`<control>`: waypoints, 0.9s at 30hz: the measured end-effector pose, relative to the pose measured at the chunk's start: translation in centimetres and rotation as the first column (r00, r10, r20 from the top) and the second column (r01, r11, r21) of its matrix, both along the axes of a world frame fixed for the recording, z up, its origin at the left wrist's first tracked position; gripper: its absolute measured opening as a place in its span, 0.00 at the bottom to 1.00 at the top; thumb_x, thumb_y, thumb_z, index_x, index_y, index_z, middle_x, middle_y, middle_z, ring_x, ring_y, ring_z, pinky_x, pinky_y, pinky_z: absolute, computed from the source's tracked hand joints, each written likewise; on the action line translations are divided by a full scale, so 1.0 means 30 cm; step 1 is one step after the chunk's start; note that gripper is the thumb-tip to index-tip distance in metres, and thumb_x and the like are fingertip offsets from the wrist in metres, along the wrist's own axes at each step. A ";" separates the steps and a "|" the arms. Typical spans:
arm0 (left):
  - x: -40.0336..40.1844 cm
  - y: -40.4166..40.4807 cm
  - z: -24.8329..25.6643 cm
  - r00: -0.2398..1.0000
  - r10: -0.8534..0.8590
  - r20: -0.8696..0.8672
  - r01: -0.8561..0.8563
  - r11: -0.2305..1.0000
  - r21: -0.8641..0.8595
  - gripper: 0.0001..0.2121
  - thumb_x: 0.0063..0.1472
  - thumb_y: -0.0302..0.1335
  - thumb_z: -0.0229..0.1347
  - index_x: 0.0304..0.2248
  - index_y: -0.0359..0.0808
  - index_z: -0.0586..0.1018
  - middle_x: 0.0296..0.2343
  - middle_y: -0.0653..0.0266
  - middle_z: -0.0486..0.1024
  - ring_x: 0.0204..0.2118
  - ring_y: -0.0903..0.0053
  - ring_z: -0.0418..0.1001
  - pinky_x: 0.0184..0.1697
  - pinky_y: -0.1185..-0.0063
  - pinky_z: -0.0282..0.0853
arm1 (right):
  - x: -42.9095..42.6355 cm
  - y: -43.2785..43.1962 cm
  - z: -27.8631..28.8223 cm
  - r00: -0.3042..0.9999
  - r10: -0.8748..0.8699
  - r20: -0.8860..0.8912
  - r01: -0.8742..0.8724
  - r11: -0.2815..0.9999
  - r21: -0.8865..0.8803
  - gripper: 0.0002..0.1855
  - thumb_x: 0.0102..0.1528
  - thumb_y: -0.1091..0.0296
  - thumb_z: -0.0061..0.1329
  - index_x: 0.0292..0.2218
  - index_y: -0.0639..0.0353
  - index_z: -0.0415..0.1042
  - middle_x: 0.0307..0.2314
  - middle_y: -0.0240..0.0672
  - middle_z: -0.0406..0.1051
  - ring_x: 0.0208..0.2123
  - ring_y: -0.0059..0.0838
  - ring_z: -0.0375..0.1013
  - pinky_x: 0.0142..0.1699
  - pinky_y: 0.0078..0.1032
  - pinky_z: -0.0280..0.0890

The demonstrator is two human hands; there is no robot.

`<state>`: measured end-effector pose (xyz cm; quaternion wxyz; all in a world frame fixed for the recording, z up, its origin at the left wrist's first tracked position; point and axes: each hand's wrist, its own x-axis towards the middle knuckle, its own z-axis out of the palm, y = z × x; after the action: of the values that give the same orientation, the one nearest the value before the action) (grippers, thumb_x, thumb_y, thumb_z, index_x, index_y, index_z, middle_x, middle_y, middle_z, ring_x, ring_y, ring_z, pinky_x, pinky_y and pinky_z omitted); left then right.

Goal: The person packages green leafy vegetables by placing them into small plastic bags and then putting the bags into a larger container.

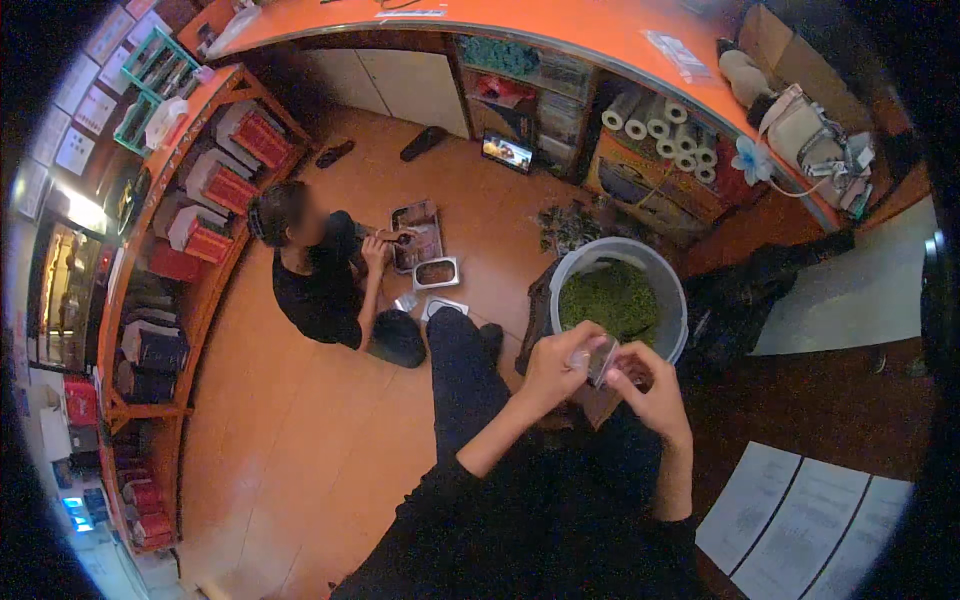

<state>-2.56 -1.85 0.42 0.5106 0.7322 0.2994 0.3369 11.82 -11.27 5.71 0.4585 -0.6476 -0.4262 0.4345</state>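
Observation:
My left hand [559, 367] and my right hand [649, 382] are close together above my lap, at the near rim of a large round plastic tub [679, 300]. Between them they hold a small clear plastic bag [600, 361], my left fingers on its left side and my right fingertips on its right edge. What the bag contains is too small to tell. Chopped green leafy material [609, 300] fills the lower part of the tub. My right palm is partly hidden by its curled fingers.
Left of me a co-worker [319, 277] sits on the floor, hands over a metal tray [427, 225]. Near it lies a smaller metal container [436, 273]. A lit screen [507, 152] leans by the shelves. An orange counter [525, 19] runs across the far side; rolls [656, 127] are stacked beneath it.

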 end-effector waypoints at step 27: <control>-0.026 0.010 -0.023 0.943 -0.330 0.040 0.332 0.927 -0.175 0.11 0.58 0.34 0.52 0.31 0.33 0.76 0.21 0.47 0.73 0.27 0.51 0.73 0.28 0.68 0.67 | 0.032 -0.004 -0.042 0.941 0.120 0.316 -0.134 0.991 0.024 0.06 0.45 0.74 0.53 0.24 0.67 0.70 0.18 0.35 0.66 0.19 0.23 0.65 0.24 0.21 0.57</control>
<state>-3.35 -1.54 -0.29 0.6252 0.7216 0.1984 0.2213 12.78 -11.37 4.46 0.3704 -0.6690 -0.5444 0.3449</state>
